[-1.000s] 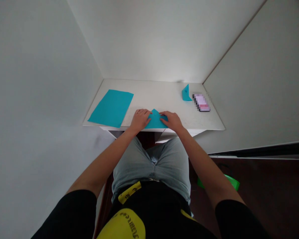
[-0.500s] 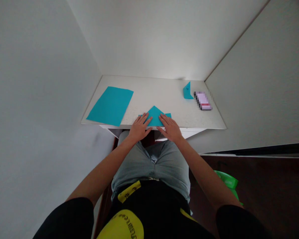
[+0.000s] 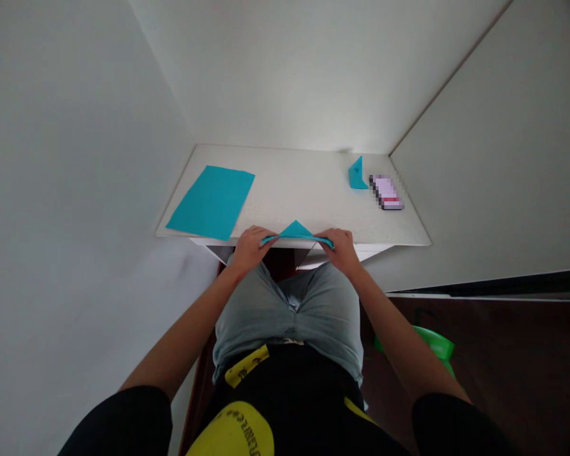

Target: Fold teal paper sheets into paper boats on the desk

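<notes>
A folded blue paper (image 3: 296, 230) with a triangular peak is held by its two ends at the front edge of the white table. My left hand (image 3: 253, 248) pinches its left end, and my right hand (image 3: 339, 247) grips the right end. The paper's near edge is raised and bowed, and its peak points toward the wall. Some of each hand's fingers are hidden behind or under the paper.
A flat blue sheet (image 3: 212, 201) lies on the table's (image 3: 294, 174) left side. Back right, a small blue folded paper boat (image 3: 358, 175) stands beside a blurred phone (image 3: 386, 192). Walls enclose the table. A green plastic object (image 3: 434, 343) is on the floor to the right.
Both hands were lying flat on the folded paper. Now they have moved outward to its ends and grip it, and the paper is lifted, tilted and closer to me.
</notes>
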### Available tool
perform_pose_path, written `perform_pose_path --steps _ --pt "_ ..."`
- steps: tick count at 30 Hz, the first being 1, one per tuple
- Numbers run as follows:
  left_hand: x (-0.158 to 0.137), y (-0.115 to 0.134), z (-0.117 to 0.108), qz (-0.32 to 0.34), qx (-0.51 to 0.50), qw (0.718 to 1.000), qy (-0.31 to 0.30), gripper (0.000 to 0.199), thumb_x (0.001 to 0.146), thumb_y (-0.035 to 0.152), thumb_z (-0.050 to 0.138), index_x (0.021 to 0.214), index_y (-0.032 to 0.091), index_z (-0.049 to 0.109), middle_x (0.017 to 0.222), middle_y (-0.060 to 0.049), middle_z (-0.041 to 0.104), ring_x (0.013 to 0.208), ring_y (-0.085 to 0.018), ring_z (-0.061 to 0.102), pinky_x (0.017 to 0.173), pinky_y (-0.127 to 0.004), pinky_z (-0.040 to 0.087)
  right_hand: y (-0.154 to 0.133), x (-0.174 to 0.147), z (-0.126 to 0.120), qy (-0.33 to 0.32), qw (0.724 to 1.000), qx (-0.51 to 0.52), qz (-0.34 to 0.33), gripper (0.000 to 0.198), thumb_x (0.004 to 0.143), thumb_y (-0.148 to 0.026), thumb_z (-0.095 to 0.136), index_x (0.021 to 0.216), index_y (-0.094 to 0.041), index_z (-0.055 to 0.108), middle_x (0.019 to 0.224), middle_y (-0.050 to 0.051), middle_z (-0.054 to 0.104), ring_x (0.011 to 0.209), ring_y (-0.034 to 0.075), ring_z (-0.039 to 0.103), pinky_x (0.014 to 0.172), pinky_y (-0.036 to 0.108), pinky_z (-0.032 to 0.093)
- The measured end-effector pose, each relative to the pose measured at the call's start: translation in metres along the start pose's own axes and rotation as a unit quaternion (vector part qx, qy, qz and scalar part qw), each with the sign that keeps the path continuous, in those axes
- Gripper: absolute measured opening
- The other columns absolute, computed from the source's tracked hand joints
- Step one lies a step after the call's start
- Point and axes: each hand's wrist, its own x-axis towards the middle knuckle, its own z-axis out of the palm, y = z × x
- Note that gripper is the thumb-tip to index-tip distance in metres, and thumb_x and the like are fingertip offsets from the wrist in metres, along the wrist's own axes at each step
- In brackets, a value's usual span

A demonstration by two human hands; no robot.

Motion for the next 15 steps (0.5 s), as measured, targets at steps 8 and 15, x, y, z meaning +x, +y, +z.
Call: perform_pose_path --steps 8,15 --pt "0.064 -0.009 -0.017 -0.123 -0.138 0.983 0.004 0.034 0.099 0.051 0.066 0.104 0.019 0.075 0.096 -0.004 0.079 0.089 -0.022 0.07 0.084 -0.034 0.056 0.022 0.055 -0.016 0.029 0.989 0.116 0.082 0.047 0.101 -0.068 0.057 0.097 -0.023 0.071 0.085 0.003 0.073 0.081 0.023 0.066 0.076 0.036 0.054" --pt "0.062 -0.02 0.003 -0.1 0.044 0.992 0.056 0.052 0.09 0.033 0.076 0.139 0.017 0.065 0.133 -0.016 0.07 0.118 -0.03 0.068 0.108 -0.046 0.052 0.036 0.058 0.011 0.058 0.997 0.015 0.038 0.052 0.1 -0.043 0.061 0.147 -0.021 0.063 0.132 0.016 0.072 0.11 0.031 0.069 0.101 0.049 0.056"
